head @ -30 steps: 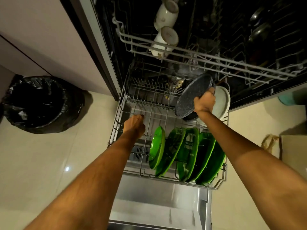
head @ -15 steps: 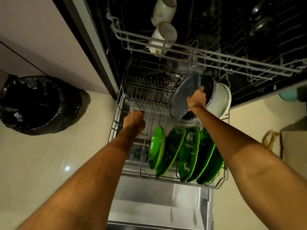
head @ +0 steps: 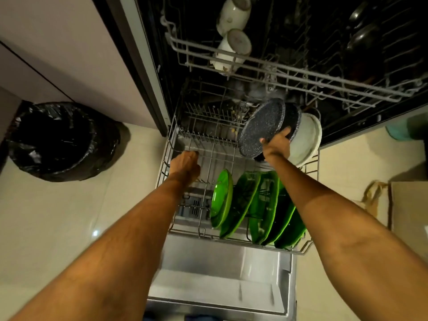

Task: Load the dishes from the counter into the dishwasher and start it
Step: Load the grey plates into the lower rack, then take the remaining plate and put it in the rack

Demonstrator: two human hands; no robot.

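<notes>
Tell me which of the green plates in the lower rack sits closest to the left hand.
The leftmost green plate, the lighter one at the row's end. The left hand is on the lower rack beside it; the other plates stand farther right.

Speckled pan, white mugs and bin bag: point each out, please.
Speckled pan (head: 261, 126), head view, on its flat speckled underside.
White mugs (head: 234, 46), head view, on the lower mug's side, upper rack.
Bin bag (head: 58, 140), head view, on the black liner's inside.

Head camera, one wide view, looking steeply down.
It faces the open dishwasher (head: 254, 77) from close above; the lower rack (head: 231, 236) fills the centre (both forearms enter from the bottom corners).
</notes>
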